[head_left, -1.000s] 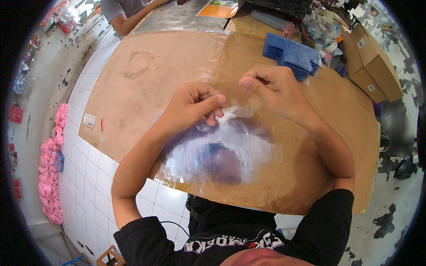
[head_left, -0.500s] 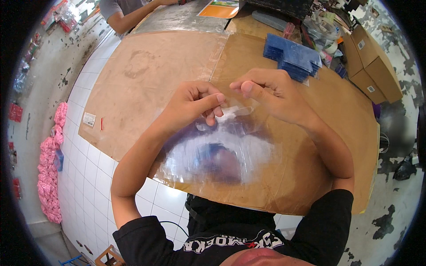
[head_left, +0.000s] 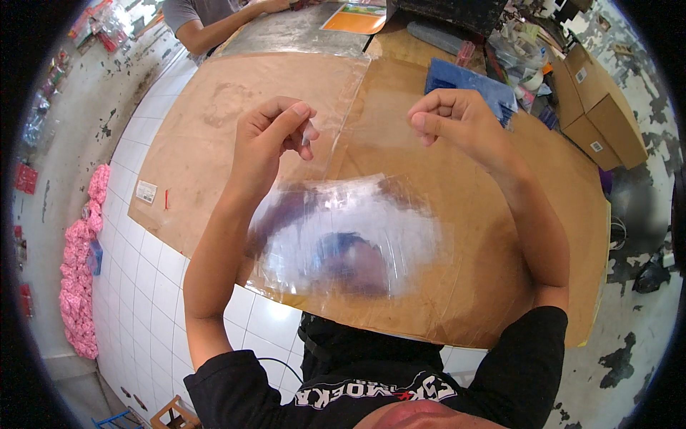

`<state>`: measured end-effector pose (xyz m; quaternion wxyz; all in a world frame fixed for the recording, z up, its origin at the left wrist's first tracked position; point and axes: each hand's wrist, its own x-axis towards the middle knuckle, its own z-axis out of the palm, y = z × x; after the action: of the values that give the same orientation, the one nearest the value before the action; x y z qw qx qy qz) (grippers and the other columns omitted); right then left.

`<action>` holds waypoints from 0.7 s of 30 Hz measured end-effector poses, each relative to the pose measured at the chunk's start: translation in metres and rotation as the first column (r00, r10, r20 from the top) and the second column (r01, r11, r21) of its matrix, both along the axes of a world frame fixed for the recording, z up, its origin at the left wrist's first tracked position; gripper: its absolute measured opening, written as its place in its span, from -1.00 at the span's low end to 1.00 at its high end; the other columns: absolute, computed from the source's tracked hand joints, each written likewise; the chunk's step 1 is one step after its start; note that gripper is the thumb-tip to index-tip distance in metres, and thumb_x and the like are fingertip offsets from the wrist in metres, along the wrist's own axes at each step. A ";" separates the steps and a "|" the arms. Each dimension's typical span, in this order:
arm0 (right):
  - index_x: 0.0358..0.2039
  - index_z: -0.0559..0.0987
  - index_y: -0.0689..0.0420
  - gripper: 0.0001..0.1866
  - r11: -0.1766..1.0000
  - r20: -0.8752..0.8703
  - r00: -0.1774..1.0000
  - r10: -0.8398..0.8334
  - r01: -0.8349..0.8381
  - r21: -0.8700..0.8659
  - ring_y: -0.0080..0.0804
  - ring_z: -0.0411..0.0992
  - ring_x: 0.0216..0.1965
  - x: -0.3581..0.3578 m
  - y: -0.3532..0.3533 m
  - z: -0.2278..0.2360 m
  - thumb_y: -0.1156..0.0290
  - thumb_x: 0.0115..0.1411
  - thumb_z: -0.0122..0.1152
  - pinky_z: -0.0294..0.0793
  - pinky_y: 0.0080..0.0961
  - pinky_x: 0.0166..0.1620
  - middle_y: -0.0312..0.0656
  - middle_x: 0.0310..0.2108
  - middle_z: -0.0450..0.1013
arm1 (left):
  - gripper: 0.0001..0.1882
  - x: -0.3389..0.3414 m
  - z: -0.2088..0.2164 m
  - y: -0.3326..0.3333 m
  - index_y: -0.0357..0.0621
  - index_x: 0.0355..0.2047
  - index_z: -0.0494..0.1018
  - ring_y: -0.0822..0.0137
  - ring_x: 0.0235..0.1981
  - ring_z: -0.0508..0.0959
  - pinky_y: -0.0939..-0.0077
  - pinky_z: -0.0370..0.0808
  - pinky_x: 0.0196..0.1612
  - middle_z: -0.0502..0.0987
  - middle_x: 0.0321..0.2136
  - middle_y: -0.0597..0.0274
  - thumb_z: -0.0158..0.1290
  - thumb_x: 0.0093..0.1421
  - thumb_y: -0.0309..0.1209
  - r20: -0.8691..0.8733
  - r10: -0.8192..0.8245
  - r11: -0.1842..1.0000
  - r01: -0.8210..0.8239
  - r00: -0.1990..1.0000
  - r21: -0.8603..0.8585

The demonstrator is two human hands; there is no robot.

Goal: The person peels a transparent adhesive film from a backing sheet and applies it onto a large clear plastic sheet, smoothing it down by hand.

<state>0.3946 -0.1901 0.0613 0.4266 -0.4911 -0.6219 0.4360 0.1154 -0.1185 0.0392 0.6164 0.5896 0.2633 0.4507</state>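
Above the far middle of the brown-covered table, my left hand [head_left: 275,136] has its fingers curled, thumb against the forefinger. A small whitish, see-through bit [head_left: 308,133] shows at its fingertips; I cannot make out its kind. To the right, my right hand [head_left: 457,125] is closed in a pinch, and what it holds, if anything, does not show clearly. A faint hazy area lies between the hands, too indistinct to name. Nearer me, a shiny patch of clear plastic film or tape [head_left: 343,236] covers part of the tabletop. Just beyond my right hand lies a stack of blue plastic pieces [head_left: 471,80].
Cardboard boxes [head_left: 604,107] and a heap of plastic bags [head_left: 518,46] stand at the right. Across the table, another person's arm [head_left: 225,28] rests near an orange sheet [head_left: 354,19]. A white label [head_left: 146,191] lies near the left edge. Pink bundles [head_left: 77,286] lie on the floor.
My hands have moved apart and farther from me, the left to the left, the right to the right. The whitish clear strip seen below them is no longer over the shiny patch.
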 end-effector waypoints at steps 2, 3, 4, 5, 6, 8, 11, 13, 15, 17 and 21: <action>-0.31 0.58 0.26 -0.78 1.000 -0.027 0.999 -0.028 0.029 0.007 -0.62 0.43 -0.51 0.002 0.001 -0.001 0.34 0.17 0.22 0.45 -0.67 -0.39 -0.29 -0.50 0.51 | -0.79 0.002 0.000 0.000 -0.29 -0.40 0.51 0.47 -0.67 0.47 0.62 0.46 -0.56 0.53 -0.58 0.19 0.04 0.23 -0.36 -0.013 0.003 1.000 -0.003 1.000 0.015; -0.30 0.57 0.26 -0.77 0.999 -0.043 0.998 -0.040 0.040 0.009 -0.62 0.43 -0.50 0.002 0.001 -0.002 0.33 0.18 0.21 0.45 -0.67 -0.39 -0.29 -0.50 0.51 | -0.79 0.002 0.000 -0.001 -0.29 -0.40 0.51 0.47 -0.67 0.47 0.62 0.46 -0.56 0.53 -0.58 0.19 0.04 0.23 -0.36 -0.022 0.008 1.000 -0.007 1.000 0.021; -0.30 0.57 0.26 -0.77 0.999 -0.060 0.997 -0.051 0.052 0.011 -0.62 0.43 -0.50 0.001 0.002 -0.004 0.33 0.19 0.21 0.46 -0.66 -0.38 -0.28 -0.49 0.50 | -0.79 0.002 0.001 -0.001 -0.30 -0.39 0.51 0.48 -0.67 0.47 0.62 0.46 -0.55 0.53 -0.58 0.19 0.04 0.23 -0.36 -0.036 0.007 1.000 -0.006 0.999 0.024; -0.29 0.57 0.26 -0.76 0.998 -0.078 0.995 -0.063 0.064 0.013 -0.62 0.43 -0.49 0.001 0.003 -0.005 0.32 0.20 0.20 0.46 -0.66 -0.38 -0.28 -0.49 0.50 | -0.79 0.002 0.001 -0.002 -0.30 -0.39 0.51 0.48 -0.67 0.46 0.62 0.46 -0.55 0.53 -0.58 0.19 0.04 0.23 -0.36 -0.050 0.006 1.000 -0.005 0.999 0.026; -0.28 0.57 0.26 -0.76 0.997 -0.093 0.993 -0.076 0.078 0.014 -0.62 0.43 -0.49 0.001 0.003 -0.006 0.32 0.20 0.19 0.47 -0.65 -0.38 -0.28 -0.48 0.50 | -0.79 0.002 0.001 -0.002 -0.30 -0.39 0.51 0.48 -0.67 0.46 0.62 0.46 -0.55 0.53 -0.58 0.19 0.04 0.23 -0.36 -0.062 0.004 1.000 -0.003 0.998 0.028; -0.27 0.56 0.26 -0.76 0.993 -0.094 0.989 -0.112 0.115 0.022 -0.62 0.43 -0.49 -0.001 0.002 -0.004 0.31 0.21 0.18 0.47 -0.65 -0.38 -0.27 -0.48 0.50 | -0.79 0.003 0.000 -0.001 -0.30 -0.39 0.51 0.48 -0.67 0.46 0.63 0.45 -0.55 0.52 -0.58 0.20 0.05 0.23 -0.36 -0.080 0.013 0.999 -0.010 0.997 0.037; -0.27 0.56 0.26 -0.75 0.991 -0.119 0.985 -0.128 0.132 0.023 -0.62 0.43 -0.48 -0.001 0.002 -0.005 0.30 0.21 0.18 0.47 -0.65 -0.37 -0.27 -0.47 0.50 | -0.78 0.002 -0.002 0.000 -0.30 -0.39 0.50 0.48 -0.67 0.46 0.63 0.45 -0.55 0.52 -0.58 0.20 0.05 0.23 -0.35 -0.096 0.023 0.999 -0.019 0.995 0.042; -0.26 0.57 0.26 -0.74 0.990 -0.130 0.982 -0.134 0.138 0.017 -0.62 0.42 -0.48 0.000 0.002 -0.005 0.30 0.21 0.18 0.47 -0.65 -0.37 -0.27 -0.47 0.50 | -0.77 0.003 -0.003 0.001 -0.29 -0.39 0.50 0.49 -0.67 0.46 0.62 0.46 -0.56 0.52 -0.58 0.21 0.04 0.23 -0.34 -0.104 0.027 0.998 -0.022 0.994 0.050; -0.26 0.57 0.25 -0.74 0.989 -0.132 0.980 -0.146 0.149 0.008 -0.62 0.42 -0.48 0.000 0.002 -0.005 0.29 0.21 0.18 0.47 -0.65 -0.37 -0.27 -0.46 0.49 | -0.76 0.003 -0.004 0.002 -0.27 -0.38 0.50 0.51 -0.65 0.46 0.62 0.46 -0.59 0.51 -0.59 0.24 0.02 0.24 -0.31 -0.117 0.032 0.997 -0.024 0.993 0.068; -0.26 0.57 0.24 -0.74 0.990 -0.143 0.980 -0.137 0.139 0.005 -0.62 0.42 -0.48 0.001 0.003 -0.006 0.28 0.21 0.19 0.47 -0.66 -0.37 -0.28 -0.47 0.49 | -0.79 0.002 -0.003 0.003 -0.27 -0.38 0.50 0.50 -0.64 0.47 0.62 0.46 -0.58 0.51 -0.59 0.24 0.05 0.23 -0.33 -0.116 0.021 0.998 -0.015 0.993 0.055; -0.25 0.57 0.24 -0.73 0.990 -0.142 0.980 -0.138 0.140 0.002 -0.62 0.42 -0.49 0.001 0.002 -0.008 0.26 0.20 0.20 0.46 -0.67 -0.38 -0.31 -0.48 0.48 | -0.84 0.008 0.001 -0.001 -0.24 -0.37 0.50 0.48 -0.61 0.49 0.62 0.47 -0.55 0.52 -0.57 0.25 0.12 0.17 -0.37 -0.195 -0.037 0.996 0.052 0.980 0.070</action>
<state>0.3960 -0.1881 0.0534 0.5021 -0.4987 -0.5568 0.4351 0.1232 -0.1198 0.0402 0.5753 0.6589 0.2918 0.3869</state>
